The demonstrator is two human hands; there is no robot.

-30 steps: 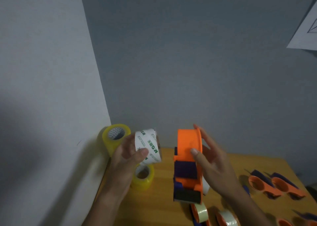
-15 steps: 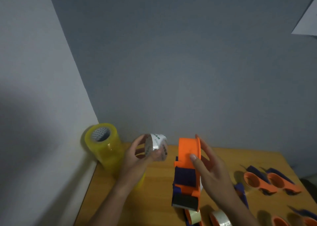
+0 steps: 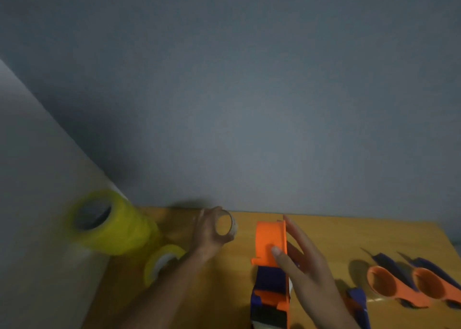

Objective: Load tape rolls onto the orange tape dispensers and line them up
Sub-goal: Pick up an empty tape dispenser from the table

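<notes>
My left hand (image 3: 208, 236) grips a white tape roll (image 3: 228, 226), held above the table with its open core turned toward me. To its right my right hand (image 3: 301, 266) holds an orange and dark blue tape dispenser (image 3: 270, 258) upright, thumb on its orange drum and fingers behind it. A short gap separates the roll from the dispenser. Two empty orange dispensers (image 3: 384, 282) (image 3: 427, 285) lie side by side on the wooden table (image 3: 237, 273) at the right.
A tall stack of yellow tape rolls (image 3: 109, 225) stands in the back left corner against the wall, with one yellow roll (image 3: 162, 261) lying in front of it. Another dark blue and orange dispenser part (image 3: 356, 301) lies just right of my right wrist.
The view has swung left and down. My left hand turned the white roll so that its core faces me and carried it lower. The dispenser stays in my right hand.
</notes>
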